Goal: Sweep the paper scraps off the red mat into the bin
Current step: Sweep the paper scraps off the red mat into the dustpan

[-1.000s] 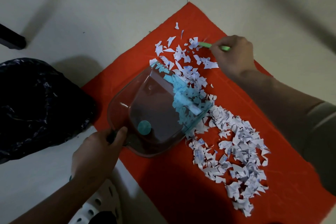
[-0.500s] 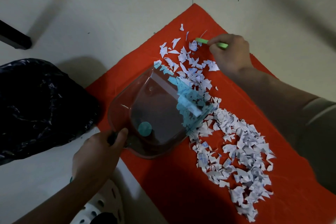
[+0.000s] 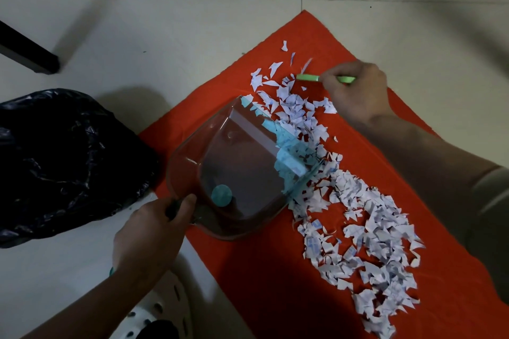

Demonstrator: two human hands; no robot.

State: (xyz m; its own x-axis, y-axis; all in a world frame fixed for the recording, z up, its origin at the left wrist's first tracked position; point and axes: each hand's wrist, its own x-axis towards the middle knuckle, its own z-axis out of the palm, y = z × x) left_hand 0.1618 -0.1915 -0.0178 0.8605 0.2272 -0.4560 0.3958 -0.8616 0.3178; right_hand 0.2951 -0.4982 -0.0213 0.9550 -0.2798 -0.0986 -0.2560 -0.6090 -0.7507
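Note:
A red mat lies on the tiled floor, strewn with white paper scraps in a band from its far corner to the near right. My left hand grips the handle of a clear dustpan, whose lip rests on the mat against the scraps. My right hand holds a small green brush at the far end of the scraps. The bin, lined with a black bag, stands left of the mat.
A black furniture leg crosses the floor at far left. A white perforated shoe shows at the bottom edge, near my left forearm. Pale floor tiles surround the mat.
My right hand with the green brush has drawn back toward the far corner of the mat. The dustpan and my left hand have stayed in place.

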